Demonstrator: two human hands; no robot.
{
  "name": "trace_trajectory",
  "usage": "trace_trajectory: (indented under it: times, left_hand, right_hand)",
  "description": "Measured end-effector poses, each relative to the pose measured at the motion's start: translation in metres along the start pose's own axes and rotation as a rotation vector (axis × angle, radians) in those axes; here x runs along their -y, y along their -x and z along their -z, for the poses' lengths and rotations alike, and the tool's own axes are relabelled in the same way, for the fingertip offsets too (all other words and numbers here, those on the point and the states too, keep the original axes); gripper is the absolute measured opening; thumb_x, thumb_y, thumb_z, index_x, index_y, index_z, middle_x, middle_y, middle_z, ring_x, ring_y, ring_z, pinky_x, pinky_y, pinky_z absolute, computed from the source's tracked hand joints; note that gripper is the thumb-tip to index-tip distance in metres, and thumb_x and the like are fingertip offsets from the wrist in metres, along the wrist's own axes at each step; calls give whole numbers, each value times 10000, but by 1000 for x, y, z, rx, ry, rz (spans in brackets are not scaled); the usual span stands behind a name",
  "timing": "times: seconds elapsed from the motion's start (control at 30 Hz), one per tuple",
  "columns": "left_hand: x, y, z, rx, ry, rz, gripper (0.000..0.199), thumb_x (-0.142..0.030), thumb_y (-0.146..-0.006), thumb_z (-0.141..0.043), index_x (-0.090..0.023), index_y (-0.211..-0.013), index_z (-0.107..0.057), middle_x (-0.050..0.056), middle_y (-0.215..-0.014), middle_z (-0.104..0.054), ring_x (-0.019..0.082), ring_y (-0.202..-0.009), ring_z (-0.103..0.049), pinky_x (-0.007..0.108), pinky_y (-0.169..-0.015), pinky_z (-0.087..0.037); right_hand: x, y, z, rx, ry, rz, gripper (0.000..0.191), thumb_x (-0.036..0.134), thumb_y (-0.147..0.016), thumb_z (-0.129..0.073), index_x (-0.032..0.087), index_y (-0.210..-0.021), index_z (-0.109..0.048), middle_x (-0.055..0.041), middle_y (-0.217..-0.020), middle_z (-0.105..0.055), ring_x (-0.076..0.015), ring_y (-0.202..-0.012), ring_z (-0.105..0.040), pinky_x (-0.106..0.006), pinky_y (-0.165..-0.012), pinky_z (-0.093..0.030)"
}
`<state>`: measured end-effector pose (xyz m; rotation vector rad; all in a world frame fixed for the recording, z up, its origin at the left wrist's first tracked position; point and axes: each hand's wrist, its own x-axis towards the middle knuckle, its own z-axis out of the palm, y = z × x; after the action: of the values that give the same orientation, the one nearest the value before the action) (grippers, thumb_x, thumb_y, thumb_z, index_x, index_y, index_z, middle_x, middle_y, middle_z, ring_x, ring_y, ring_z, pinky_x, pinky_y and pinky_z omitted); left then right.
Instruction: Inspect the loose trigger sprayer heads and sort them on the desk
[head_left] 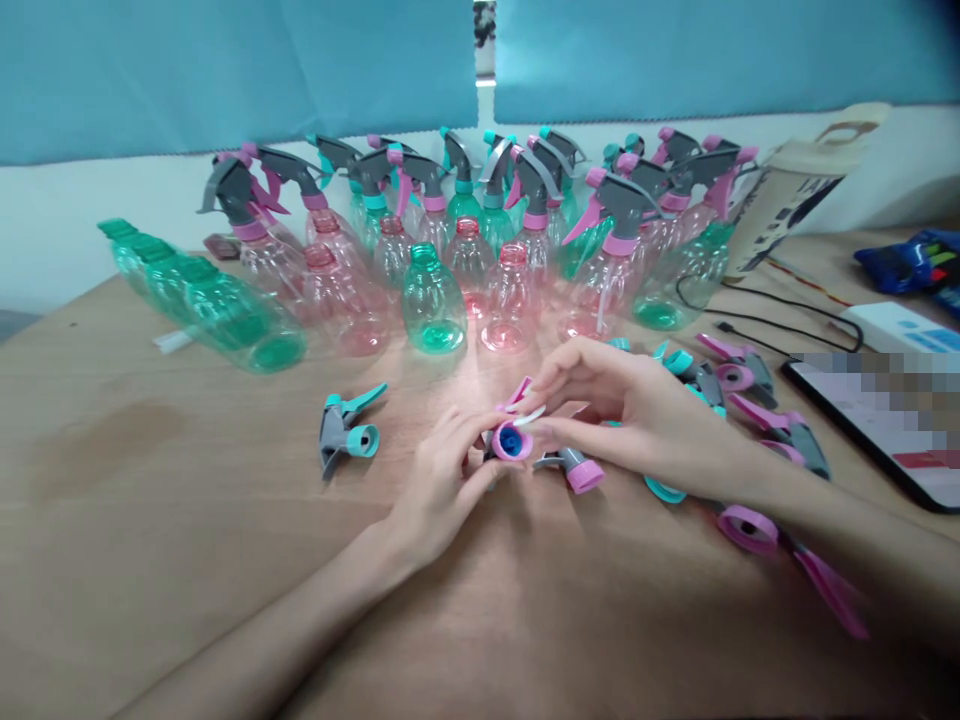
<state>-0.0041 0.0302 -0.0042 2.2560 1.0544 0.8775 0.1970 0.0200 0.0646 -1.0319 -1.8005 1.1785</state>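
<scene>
Spray head (pixel 511 441): pink collar, blue inside, pinched in my left hand (pixel 442 465) over the tabletop (pixel 187 560)
Right hand (pixel 600 400): at its rim, can't tell if gripping tbh
Leftmost green bottles (pixel 225 310): three
Phone (pixel 862 410): one

The held sprayer head (pixel 511 441) shows pink, with blue inside. The left sprayer (pixel 346 434) is grey and turquoise. The middle front bottle (pixel 433 300) is transparent green, the right neighbour bottle (pixel 511 302) pink. The surface (pixel 112 530) is light brown, the tumbler (pixel 778 200) cream with dark print.
</scene>
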Motion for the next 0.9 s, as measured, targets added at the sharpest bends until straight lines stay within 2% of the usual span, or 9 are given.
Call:
trace_trajectory:
  times: [0.13, 0.2, 0.33, 0.43, 0.57, 0.63, 0.73, 0.9]
  left_hand:
    - [-1, 1, -1, 13, -1, 5, 224, -166, -833, -612, -186, -1057, -602, 42, -928, -610, 178, -817, -534, 268, -664, -450]
    - [-2, 2, -2, 23, 26, 7, 259, -151, -827, -618, -190, -1082, -588, 39, -937, -604, 168, -803, -533, 257, -653, -449]
    - [-7, 5, -5, 48, 49, 10, 259, -142, -826, -619, -198, -1078, -589, 23, -886, -588, 149, -753, -526, 248, -642, -446]
    - [-11, 7, -6, 52, 34, -5, 219, -172, -828, -620, -196, -1045, -603, 14, -826, -583, 158, -751, -524, 260, -645, -443]
    - [-13, 8, -7, 38, 59, -20, 176, -200, -845, -602, -188, -1021, -608, 14, -820, -582, 146, -717, -505, 255, -627, -432]
    - [-13, 7, -7, 34, 71, -27, 117, -212, -850, -600, -183, -963, -616, 4, -787, -569, 137, -693, -490, 248, -617, -425]
    - [-12, 7, -7, 48, 78, -28, 38, -201, -840, -615, -175, -866, -607, -6, -762, -548, 134, -691, -486, 238, -609, -417]
    - [-11, 7, -7, 61, 86, -51, 90, -193, -831, -629, -169, -905, -583, -15, -768, -525, 129, -690, -487, 235, -612, -415]
  right_hand:
    - [-3, -2, -2, 64, -148, -74, 167, 237, -790, -660, 180, -911, -561, -31, -938, -677, -166, -824, -685, -283, -700, -561]
    - [-7, -4, 0, 58, -168, -89, 164, 233, -777, -673, 177, -896, -576, -27, -911, -685, -169, -823, -687, -301, -728, -561]
    - [-11, -5, 3, 32, -143, -114, 286, 212, -708, -732, 171, -964, -612, -27, -844, -709, -175, -791, -691, -311, -733, -559]
    - [-12, -3, 2, 92, -120, -163, 308, 221, -701, -734, 169, -993, -651, -29, -780, -726, -180, -765, -695, -303, -700, -551]
    - [-11, -1, 1, 114, -78, -226, 186, 267, -706, -731, 161, -853, -686, -46, -769, -735, -183, -718, -689, -278, -608, -537]
    - [-10, -1, 2, 126, -15, -244, 192, 297, -706, -733, 165, -844, -706, -46, -761, -736, -172, -680, -678, -260, -567, -523]
    - [-7, -1, 3, 152, 48, -238, 194, 305, -736, -709, 194, -894, -733, -31, -790, -740, -144, -652, -658, -229, -530, -506]
    - [-4, 1, 2, 160, 23, -170, 207, 317, -803, -647, 215, -966, -726, -15, -799, -731, -93, -557, -597, -199, -472, -480]
